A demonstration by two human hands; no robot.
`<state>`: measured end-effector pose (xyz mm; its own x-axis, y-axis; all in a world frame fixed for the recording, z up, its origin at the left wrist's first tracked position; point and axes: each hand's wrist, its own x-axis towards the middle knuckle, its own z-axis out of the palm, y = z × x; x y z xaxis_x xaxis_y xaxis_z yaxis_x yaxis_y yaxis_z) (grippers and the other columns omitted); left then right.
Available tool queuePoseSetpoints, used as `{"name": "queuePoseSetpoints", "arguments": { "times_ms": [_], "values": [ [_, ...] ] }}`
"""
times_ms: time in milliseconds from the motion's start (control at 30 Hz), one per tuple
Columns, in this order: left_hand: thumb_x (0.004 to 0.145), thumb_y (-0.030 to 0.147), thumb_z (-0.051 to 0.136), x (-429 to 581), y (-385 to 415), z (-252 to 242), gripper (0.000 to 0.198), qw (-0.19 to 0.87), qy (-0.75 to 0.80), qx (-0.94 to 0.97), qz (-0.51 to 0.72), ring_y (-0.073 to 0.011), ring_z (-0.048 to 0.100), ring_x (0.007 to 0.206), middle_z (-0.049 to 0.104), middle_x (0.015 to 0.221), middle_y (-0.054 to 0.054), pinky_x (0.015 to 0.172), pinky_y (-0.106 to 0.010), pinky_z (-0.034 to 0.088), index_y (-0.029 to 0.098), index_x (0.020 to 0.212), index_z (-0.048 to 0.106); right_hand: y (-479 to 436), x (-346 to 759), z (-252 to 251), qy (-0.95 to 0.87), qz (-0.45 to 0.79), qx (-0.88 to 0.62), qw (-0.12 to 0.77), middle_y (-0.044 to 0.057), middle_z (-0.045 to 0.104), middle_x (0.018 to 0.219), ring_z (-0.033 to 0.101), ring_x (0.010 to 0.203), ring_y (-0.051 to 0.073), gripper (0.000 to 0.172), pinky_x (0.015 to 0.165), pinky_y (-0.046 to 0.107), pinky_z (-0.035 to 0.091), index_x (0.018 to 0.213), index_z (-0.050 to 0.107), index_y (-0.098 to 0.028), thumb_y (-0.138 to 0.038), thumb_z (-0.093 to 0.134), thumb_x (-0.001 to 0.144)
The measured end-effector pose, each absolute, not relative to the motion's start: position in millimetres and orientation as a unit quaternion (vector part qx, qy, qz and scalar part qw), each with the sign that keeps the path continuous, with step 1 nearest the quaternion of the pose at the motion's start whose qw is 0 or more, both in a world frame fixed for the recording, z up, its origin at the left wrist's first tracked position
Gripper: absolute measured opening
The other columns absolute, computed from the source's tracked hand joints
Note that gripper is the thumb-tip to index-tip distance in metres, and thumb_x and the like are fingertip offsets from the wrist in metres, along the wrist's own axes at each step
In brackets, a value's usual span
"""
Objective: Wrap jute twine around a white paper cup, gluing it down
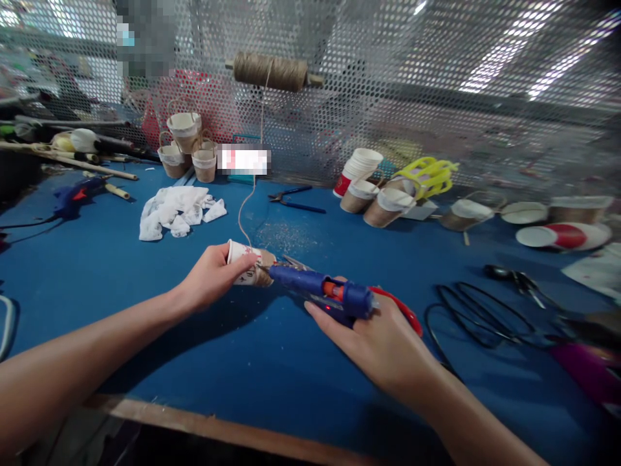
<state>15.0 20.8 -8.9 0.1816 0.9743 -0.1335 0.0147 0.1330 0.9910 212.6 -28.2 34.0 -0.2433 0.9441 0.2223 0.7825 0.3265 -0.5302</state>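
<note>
I've got the left hand (213, 275) curled snugly round the white end of a paper cup (237, 255), tipped on its side over the blue table (272, 369), with twine (239, 217) running from it up to the spool (272, 71)! My right hand (383, 336) is wrapped firmly round a blue glue gun (305, 285), its tip right by the cup's twine-wound end, though I can't tell whether they touch; a red handle (410, 315) shows just behind that hand.
</note>
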Motion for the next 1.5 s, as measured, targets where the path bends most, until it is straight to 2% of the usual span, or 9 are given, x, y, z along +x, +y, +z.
{"name": "queuePoseSetpoints", "arguments": {
  "times_ms": [133, 367, 467, 667, 867, 1133, 1233, 1400, 1500],
  "values": [
    [0.072, 0.033, 0.062, 15, 22, -11, 0.028, 0.586, 0.475, 0.496, 0.431, -0.0143, 0.061, 0.065, 0.07, 0.083, -0.008, 0.063, -0.025, 0.046, 0.009, 0.086, 0.066, -29, 215, 30, -0.775, 0.162, -0.557, 0.248, -0.001, 0.064, 0.063, 0.062, 0.058, 0.015, 0.005, 0.057, 0.024, 0.049, 0.071, 0.057, -0.021, -0.024, 0.055, 0.074],
    [0.071, 0.031, 0.063, 15, 23, -12, 0.024, 0.61, 0.464, 0.468, 0.439, -0.0131, 0.06, 0.063, 0.069, 0.075, -0.007, 0.062, -0.024, 0.045, 0.009, 0.08, 0.065, -29, 221, 20, -0.784, 0.17, -0.556, 0.216, 0.001, 0.067, 0.078, 0.064, 0.073, 0.019, 0.011, 0.054, 0.025, 0.048, 0.083, 0.059, -0.022, -0.028, 0.051, 0.079],
    [0.071, 0.029, 0.063, 16, 23, -9, 0.02, 0.625, 0.46, 0.449, 0.443, -0.0122, 0.06, 0.06, 0.069, 0.071, -0.005, 0.061, -0.023, 0.045, 0.01, 0.077, 0.066, -29, 222, 18, -0.785, 0.167, -0.558, 0.21, 0.002, 0.067, 0.078, 0.064, 0.075, 0.019, 0.01, 0.056, 0.026, 0.048, 0.08, 0.058, -0.023, -0.029, 0.051, 0.08],
    [0.071, 0.026, 0.062, 16, 22, -5, 0.018, 0.637, 0.455, 0.434, 0.447, -0.0109, 0.06, 0.059, 0.07, 0.072, -0.006, 0.06, -0.021, 0.046, 0.01, 0.078, 0.066, -30, 221, 23, -0.794, 0.156, -0.546, 0.217, 0.0, 0.066, 0.072, 0.062, 0.063, 0.016, 0.009, 0.054, 0.025, 0.047, 0.075, 0.058, -0.022, -0.026, 0.05, 0.079],
    [0.074, 0.03, 0.059, 15, 18, -5, 0.026, 0.578, 0.473, 0.522, 0.412, -0.0135, 0.063, 0.068, 0.071, 0.085, -0.009, 0.066, -0.023, 0.048, 0.009, 0.089, 0.066, -31, 217, 30, -0.773, 0.112, -0.564, 0.267, -0.002, 0.059, 0.053, 0.057, 0.046, 0.015, 0.012, 0.046, 0.024, 0.045, 0.063, 0.054, -0.022, -0.026, 0.056, 0.073],
    [0.079, 0.037, 0.053, 13, 11, -6, 0.034, 0.503, 0.459, 0.625, 0.383, -0.0193, 0.063, 0.079, 0.07, 0.093, -0.011, 0.073, -0.028, 0.05, 0.01, 0.096, 0.066, -27, 222, 33, -0.768, 0.151, -0.564, 0.261, 0.001, 0.067, 0.067, 0.066, 0.064, 0.02, 0.005, 0.062, 0.028, 0.053, 0.073, 0.058, -0.024, -0.028, 0.055, 0.075],
    [0.081, 0.035, 0.051, 11, 10, -7, 0.032, 0.476, 0.439, 0.661, 0.378, -0.0192, 0.062, 0.081, 0.069, 0.094, -0.011, 0.074, -0.028, 0.049, 0.011, 0.097, 0.065, -26, 221, 35, -0.758, 0.159, -0.575, 0.265, 0.003, 0.07, 0.076, 0.067, 0.07, 0.022, 0.011, 0.065, 0.03, 0.054, 0.083, 0.061, -0.024, -0.026, 0.053, 0.075],
    [0.083, 0.033, 0.048, 9, 10, -8, 0.031, 0.42, 0.435, 0.709, 0.363, -0.0172, 0.059, 0.074, 0.067, 0.091, -0.01, 0.069, -0.026, 0.048, 0.011, 0.097, 0.064, -26, 226, 32, -0.771, 0.135, -0.57, 0.249, 0.002, 0.07, 0.071, 0.067, 0.068, 0.021, 0.013, 0.064, 0.031, 0.054, 0.076, 0.064, -0.024, -0.027, 0.051, 0.077],
    [0.083, 0.032, 0.048, 8, 11, -7, 0.03, 0.386, 0.43, 0.735, 0.355, -0.015, 0.056, 0.067, 0.066, 0.082, -0.008, 0.062, -0.024, 0.045, 0.009, 0.093, 0.064, -25, 236, 28, -0.817, 0.103, -0.527, 0.212, 0.002, 0.071, 0.075, 0.067, 0.07, 0.023, 0.016, 0.067, 0.035, 0.053, 0.081, 0.067, -0.025, -0.027, 0.052, 0.075]
  ]
}}
